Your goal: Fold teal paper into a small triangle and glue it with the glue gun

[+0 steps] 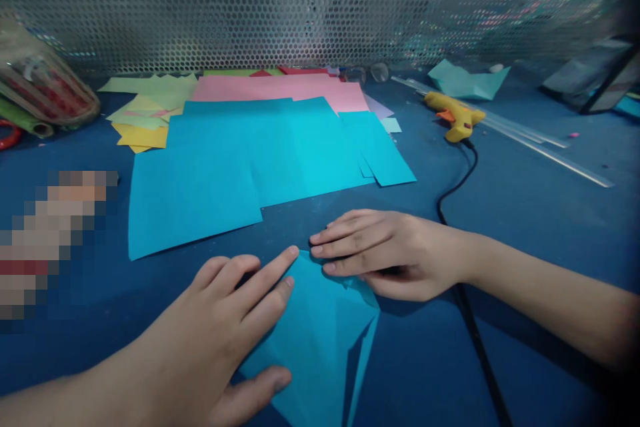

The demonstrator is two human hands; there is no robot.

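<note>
A folded sheet of blue paper (315, 347) lies on the dark blue table in front of me, its corner pointing away and a raised fold along its right side. My left hand (240, 320) rests over its left edge, fingers stretched out, the index fingertip at the far corner. My right hand (385, 250) lies over the upper right edge with its fingers extended side by side, fingertips near that same corner. The right thumb is partly hidden under the palm. Neither hand grips anything.
Behind lie large blue sheets (230, 153), pink paper (280, 87) and yellow-green scraps (150, 107). A yellow glue gun (455, 117) trails a black cord (473, 320) past my right wrist. Clear glue sticks (555, 157), a jar (45, 73) and a perforated metal panel (280, 7) surround them.
</note>
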